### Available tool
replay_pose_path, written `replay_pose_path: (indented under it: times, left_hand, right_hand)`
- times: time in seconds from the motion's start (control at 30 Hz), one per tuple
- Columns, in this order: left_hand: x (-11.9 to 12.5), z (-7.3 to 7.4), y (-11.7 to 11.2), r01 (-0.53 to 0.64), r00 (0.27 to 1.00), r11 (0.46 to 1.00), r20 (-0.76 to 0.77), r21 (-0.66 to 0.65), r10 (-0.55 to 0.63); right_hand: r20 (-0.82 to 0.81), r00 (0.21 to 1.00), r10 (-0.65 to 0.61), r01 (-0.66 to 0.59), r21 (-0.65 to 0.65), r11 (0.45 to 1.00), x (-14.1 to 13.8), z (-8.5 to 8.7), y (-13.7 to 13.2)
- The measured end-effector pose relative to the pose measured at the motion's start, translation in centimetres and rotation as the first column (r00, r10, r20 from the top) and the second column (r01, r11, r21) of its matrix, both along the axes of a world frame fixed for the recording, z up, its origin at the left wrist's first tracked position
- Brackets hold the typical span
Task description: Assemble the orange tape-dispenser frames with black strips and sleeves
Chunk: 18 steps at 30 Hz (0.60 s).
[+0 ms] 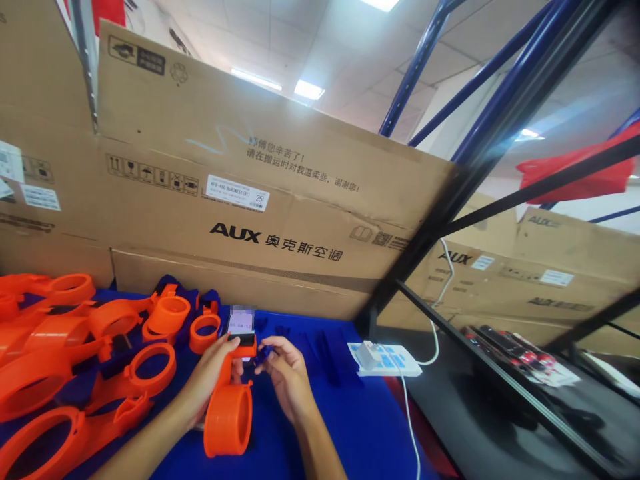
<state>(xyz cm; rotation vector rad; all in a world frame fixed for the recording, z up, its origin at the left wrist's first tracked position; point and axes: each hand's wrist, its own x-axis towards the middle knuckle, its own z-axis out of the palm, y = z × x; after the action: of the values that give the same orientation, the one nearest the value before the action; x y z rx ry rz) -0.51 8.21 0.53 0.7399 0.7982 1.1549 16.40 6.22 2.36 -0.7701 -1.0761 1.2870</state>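
Note:
My left hand (213, 377) grips the stem of an orange plastic ring-shaped part (229, 417) that stands on the blue cloth (350, 427). A black piece sits at the top of that part, near my thumb. My right hand (285, 377) is pinched on a small dark blue piece (263, 353) right beside the part's top. A phone (241, 321) stands just behind the hands, its screen facing me.
Several more orange ring parts (75, 360) lie piled on the left of the blue cloth. A white power strip (385, 360) with a cable lies to the right. Large cardboard boxes (280, 200) stand behind, and dark blue rack beams (500, 140) cross the right side.

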Motion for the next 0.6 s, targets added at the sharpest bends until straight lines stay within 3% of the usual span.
replay_pose_path:
  times: [0.23, 0.6]
  left_hand:
    - [-0.2, -0.3, 0.4, -0.017, 0.998, 0.998, -0.058, 0.068, 0.021]
    - [-0.2, -0.1, 0.4, 0.005, 0.98, 0.984, -0.196, 0.177, 0.03]
  right_hand:
    - [-0.008, 0.996, -0.085, 0.085, 0.041, 0.996, -0.5, 0.1, 0.2]
    - [0.131, 0.979, -0.157, 0.145, 0.093, 0.985, -0.5, -1.1, 0.3]
